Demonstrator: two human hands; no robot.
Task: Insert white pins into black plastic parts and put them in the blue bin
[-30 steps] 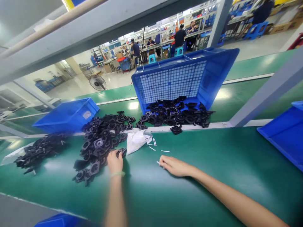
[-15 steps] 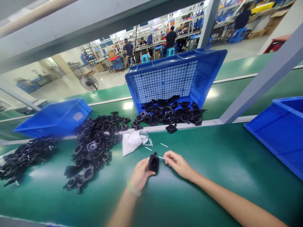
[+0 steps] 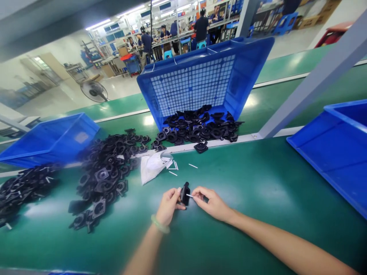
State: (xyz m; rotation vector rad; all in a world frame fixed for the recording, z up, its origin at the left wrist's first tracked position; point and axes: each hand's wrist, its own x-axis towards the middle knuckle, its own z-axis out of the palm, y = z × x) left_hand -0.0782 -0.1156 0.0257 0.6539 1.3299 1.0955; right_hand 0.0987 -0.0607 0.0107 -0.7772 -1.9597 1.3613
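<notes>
Above the green worktop (image 3: pixel 229 244), my left hand (image 3: pixel 168 206) grips a black plastic part (image 3: pixel 185 194) with a square flange and a short spout pointing up. The part is turned nearly edge-on. My right hand (image 3: pixel 208 201) pinches a thin white stick (image 3: pixel 189 195) between thumb and fingertips; its far end overlaps the black part, and I cannot tell whether it is inside it. Beyond my hands lies a clear plastic bag (image 3: pixel 153 167) of white sticks. Several loose sticks are beside it, one of them a white stick (image 3: pixel 193 165) lying apart.
A pile of black parts (image 3: pixel 106 179) covers the left middle; another pile (image 3: pixel 25 189), with white sticks in it, lies farther left. A tipped blue crate (image 3: pixel 197 88) spills black parts at the back. Blue bins (image 3: pixel 329 149) stand right and left (image 3: pixel 54 141). A slanted grey post (image 3: pixel 304 80) rises at right.
My right hand has brought the white stick left to the black part. My left hand has turned the part from facing me to nearly edge-on. The camera view has shifted.
</notes>
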